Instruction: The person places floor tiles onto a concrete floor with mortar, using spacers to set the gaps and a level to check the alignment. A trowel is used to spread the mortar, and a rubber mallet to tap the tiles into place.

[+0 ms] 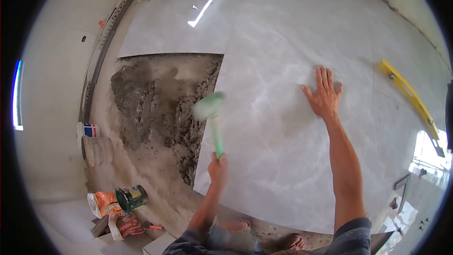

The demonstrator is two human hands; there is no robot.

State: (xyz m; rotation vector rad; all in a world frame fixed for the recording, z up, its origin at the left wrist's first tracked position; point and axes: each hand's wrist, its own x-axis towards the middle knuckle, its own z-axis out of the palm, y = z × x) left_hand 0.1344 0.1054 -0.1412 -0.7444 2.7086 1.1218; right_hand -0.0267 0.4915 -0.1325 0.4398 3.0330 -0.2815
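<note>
My left hand (pixel 218 172) is wrapped round the green handle of a rubber mallet (pixel 210 106). The mallet's pale green head is smeared by motion and overlaps the left edge of a large grey marbled floor tile (pixel 273 160). On that tile, farther right, my right hand (pixel 325 93) lies flat with its fingers stretched out and nothing in it. Left of the tile edge is a patch of rough wet mortar (pixel 146 104) on the bare floor. Another laid tile (pixel 174 28) borders the mortar at the far side.
A yellow spirit level (pixel 410 97) rests on the tiles at the right. Along the left wall runs a long dark straightedge (pixel 106 33). A whitish bucket (pixel 96 151), a dark green bucket (pixel 132 198) and an orange bag (pixel 104 204) stand at lower left. My foot (pixel 295 242) is at the bottom.
</note>
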